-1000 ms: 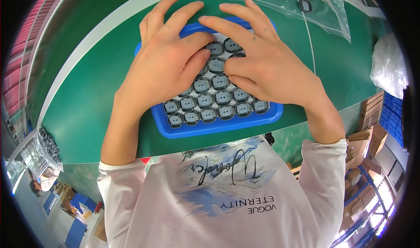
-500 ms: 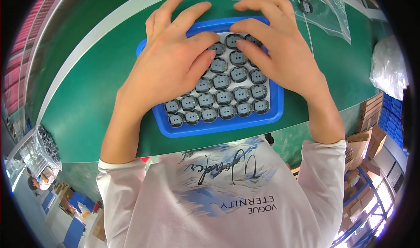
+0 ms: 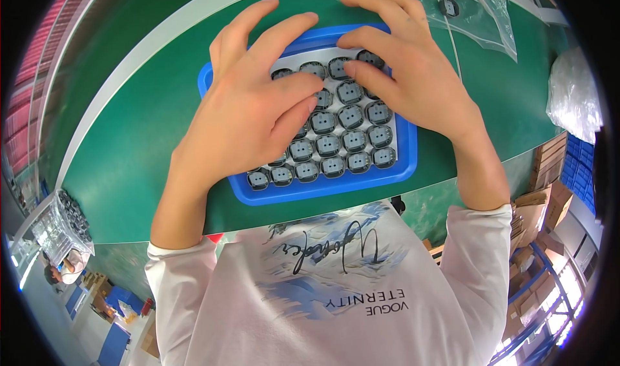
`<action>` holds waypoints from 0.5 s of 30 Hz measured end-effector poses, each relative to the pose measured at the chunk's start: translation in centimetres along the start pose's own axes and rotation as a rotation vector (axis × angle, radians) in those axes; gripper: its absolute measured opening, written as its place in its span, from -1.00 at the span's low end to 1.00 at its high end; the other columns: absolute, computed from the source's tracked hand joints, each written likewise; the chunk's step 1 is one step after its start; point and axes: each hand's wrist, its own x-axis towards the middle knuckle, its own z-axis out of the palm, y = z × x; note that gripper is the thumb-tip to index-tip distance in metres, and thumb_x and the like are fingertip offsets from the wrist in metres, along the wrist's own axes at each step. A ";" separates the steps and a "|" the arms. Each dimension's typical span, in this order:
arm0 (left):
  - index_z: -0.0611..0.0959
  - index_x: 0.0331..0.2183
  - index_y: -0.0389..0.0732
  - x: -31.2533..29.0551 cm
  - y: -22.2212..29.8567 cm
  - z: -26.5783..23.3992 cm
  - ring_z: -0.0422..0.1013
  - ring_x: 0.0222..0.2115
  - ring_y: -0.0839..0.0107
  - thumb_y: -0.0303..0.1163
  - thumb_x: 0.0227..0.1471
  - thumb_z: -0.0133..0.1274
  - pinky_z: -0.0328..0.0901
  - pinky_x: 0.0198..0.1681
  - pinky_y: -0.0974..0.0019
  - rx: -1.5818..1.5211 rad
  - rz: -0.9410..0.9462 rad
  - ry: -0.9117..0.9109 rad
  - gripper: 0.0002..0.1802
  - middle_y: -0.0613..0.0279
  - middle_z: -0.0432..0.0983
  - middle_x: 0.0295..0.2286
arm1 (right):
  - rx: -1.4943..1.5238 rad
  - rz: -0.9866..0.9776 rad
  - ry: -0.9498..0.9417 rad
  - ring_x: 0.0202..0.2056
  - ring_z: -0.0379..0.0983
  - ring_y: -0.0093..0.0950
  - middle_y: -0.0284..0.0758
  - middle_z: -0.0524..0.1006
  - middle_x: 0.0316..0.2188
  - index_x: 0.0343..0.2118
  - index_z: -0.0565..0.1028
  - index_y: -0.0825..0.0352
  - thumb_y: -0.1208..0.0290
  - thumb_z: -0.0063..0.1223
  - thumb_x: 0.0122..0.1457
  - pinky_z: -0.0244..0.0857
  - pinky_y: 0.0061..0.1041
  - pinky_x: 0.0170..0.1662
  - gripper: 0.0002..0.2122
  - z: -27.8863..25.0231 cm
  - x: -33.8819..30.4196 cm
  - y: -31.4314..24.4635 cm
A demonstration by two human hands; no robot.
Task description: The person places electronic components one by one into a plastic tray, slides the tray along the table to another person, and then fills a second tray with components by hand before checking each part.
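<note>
A blue tray (image 3: 323, 193) lies on the green table, holding rows of small dark grey rounded parts (image 3: 329, 144), each with small dots on its top, on a white liner. My left hand (image 3: 248, 104) is over the tray's left half, hiding some of the parts. Its index finger and thumb are at the edge of one part (image 3: 324, 99) and the other fingers spread out, so it is open. My right hand (image 3: 413, 69) is over the far right corner, open. Its thumb tip touches or hovers over a far-row part (image 3: 339, 68); which one I cannot tell.
A clear plastic bag (image 3: 481, 14) with a few dark parts lies at the far right of the green table (image 3: 135, 133). Another plastic bundle (image 3: 573, 98) sits at the right edge. A clear bag of parts (image 3: 64, 224) is at the left, and a person (image 3: 68, 266) beyond it.
My left thumb and index finger have moved toward me, from the far row to the row below, uncovering far-row parts. My right hand has hardly moved.
</note>
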 end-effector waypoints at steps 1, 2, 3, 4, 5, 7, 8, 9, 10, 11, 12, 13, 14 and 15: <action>0.78 -0.32 -0.14 -0.3 0.0 -0.1 0.04 0.31 -0.14 -0.43 -0.08 0.25 -0.01 0.31 -0.07 -0.008 -0.003 -0.010 -0.81 0.07 0.36 0.21 | 0.012 0.012 0.002 0.18 0.17 0.04 0.02 0.35 0.12 -0.25 0.58 0.38 0.43 0.28 0.07 0.11 -0.07 0.24 -0.79 0.0 0.7 -0.1; 0.78 -0.35 -0.16 -0.6 0.0 -0.1 0.04 0.31 -0.16 -0.44 -0.10 0.26 -0.01 0.31 -0.07 -0.016 -0.007 -0.020 -0.83 0.06 0.36 0.21 | 0.014 0.013 0.002 0.18 0.17 0.04 0.02 0.35 0.12 -0.25 0.58 0.38 0.43 0.28 0.07 0.11 -0.07 0.24 -0.79 -1.1 1.8 -1.3; 0.78 -0.35 -0.16 -1.1 0.1 -0.1 0.04 0.31 -0.16 -0.44 -0.10 0.26 -0.01 0.31 -0.07 -0.011 -0.018 -0.018 -0.83 0.06 0.36 0.21 | 0.074 0.445 -0.247 0.18 0.17 0.05 0.02 0.35 0.12 -0.25 0.58 0.38 0.42 0.29 0.08 0.11 -0.07 0.24 -0.79 -2.7 5.0 -3.5; 0.77 -0.36 -0.17 -1.2 0.3 -0.1 0.04 0.31 -0.16 -0.45 -0.12 0.27 -0.01 0.31 -0.08 -0.016 -0.027 -0.034 -0.84 0.06 0.35 0.21 | 0.119 0.883 -0.496 0.17 0.16 0.05 0.02 0.35 0.12 -0.25 0.59 0.38 0.40 0.29 0.09 0.11 -0.07 0.24 -0.79 -3.8 6.7 -4.9; 0.77 -0.38 -0.19 -1.3 0.4 0.0 0.04 0.31 -0.17 -0.46 -0.13 0.27 0.00 0.31 -0.09 -0.021 -0.036 -0.050 -0.84 0.05 0.35 0.22 | 0.118 0.885 -0.494 0.17 0.16 0.05 0.02 0.35 0.12 -0.25 0.59 0.38 0.40 0.29 0.09 0.11 -0.07 0.24 -0.79 -2.8 4.9 -3.6; 0.77 -0.38 -0.20 -1.0 0.5 0.3 0.04 0.31 -0.17 -0.45 -0.14 0.28 0.00 0.30 -0.09 -0.043 -0.018 -0.058 -0.84 0.05 0.35 0.22 | 0.052 0.038 0.014 0.17 0.16 0.06 0.03 0.34 0.12 -0.25 0.58 0.39 0.40 0.30 0.09 0.11 -0.07 0.24 -0.78 -0.4 -0.1 -0.2; 0.77 -0.38 -0.21 -1.1 0.6 0.2 0.03 0.31 -0.17 -0.45 -0.14 0.29 0.01 0.30 -0.09 -0.053 -0.026 -0.056 -0.84 0.05 0.34 0.22 | 0.060 0.033 0.016 0.17 0.16 0.06 0.03 0.34 0.12 -0.25 0.58 0.39 0.40 0.30 0.09 0.11 -0.07 0.24 -0.78 -0.2 0.1 -0.1; 0.77 -0.38 -0.21 -1.1 0.6 0.2 0.03 0.31 -0.17 -0.45 -0.14 0.29 0.01 0.30 -0.09 -0.053 -0.027 -0.056 -0.84 0.05 0.34 0.22 | 0.070 0.046 0.012 0.17 0.16 0.06 0.03 0.34 0.12 -0.25 0.58 0.39 0.40 0.30 0.09 0.11 -0.07 0.24 -0.78 -0.3 0.2 -0.2; 0.76 -0.39 -0.21 -1.1 0.5 0.3 0.03 0.31 -0.17 -0.45 -0.15 0.29 0.01 0.30 -0.09 -0.055 -0.024 -0.060 -0.84 0.05 0.34 0.22 | 0.079 0.058 0.008 0.17 0.16 0.06 0.03 0.34 0.12 -0.25 0.58 0.40 0.39 0.30 0.09 0.11 -0.07 0.24 -0.78 -0.3 0.2 -0.2; 0.76 -0.39 -0.21 -1.1 0.5 0.3 0.03 0.31 -0.17 -0.44 -0.15 0.30 0.01 0.30 -0.09 -0.058 -0.021 -0.063 -0.84 0.05 0.34 0.22 | 0.079 0.059 0.008 0.17 0.16 0.06 0.03 0.34 0.12 -0.25 0.58 0.40 0.39 0.30 0.09 0.11 -0.07 0.24 -0.78 -0.2 0.2 -0.2; 0.76 -0.39 -0.21 -1.1 0.5 0.4 0.03 0.31 -0.17 -0.44 -0.15 0.30 0.01 0.30 -0.09 -0.058 -0.021 -0.064 -0.84 0.05 0.34 0.22 | 0.070 0.055 0.007 0.17 0.16 0.06 0.03 0.34 0.12 -0.24 0.58 0.40 0.39 0.29 0.09 0.11 -0.07 0.24 -0.77 -0.2 0.1 -0.1; 0.76 -0.39 -0.21 -1.1 0.5 0.5 0.03 0.31 -0.17 -0.44 -0.15 0.30 0.01 0.30 -0.09 -0.065 -0.021 -0.063 -0.83 0.05 0.34 0.22 | 0.061 0.052 0.006 0.17 0.16 0.06 0.03 0.34 0.12 -0.24 0.58 0.40 0.39 0.29 0.10 0.11 -0.07 0.24 -0.77 -0.2 0.0 -0.1; 0.76 -0.39 -0.21 -1.0 0.5 0.5 0.03 0.31 -0.17 -0.43 -0.15 0.31 0.01 0.31 -0.09 -0.072 -0.022 -0.063 -0.83 0.05 0.34 0.22 | 0.061 0.052 0.006 0.17 0.16 0.06 0.03 0.34 0.12 -0.24 0.58 0.40 0.39 0.29 0.10 0.11 -0.07 0.24 -0.77 -0.2 0.0 -0.1; 0.76 -0.39 -0.21 -1.0 0.5 0.5 0.03 0.31 -0.17 -0.43 -0.15 0.31 0.01 0.31 -0.09 -0.072 -0.021 -0.064 -0.83 0.05 0.34 0.22 | 0.067 0.056 0.005 0.18 0.16 0.06 0.03 0.34 0.12 -0.24 0.58 0.40 0.39 0.28 0.10 0.10 -0.07 0.24 -0.78 -0.3 0.0 -0.1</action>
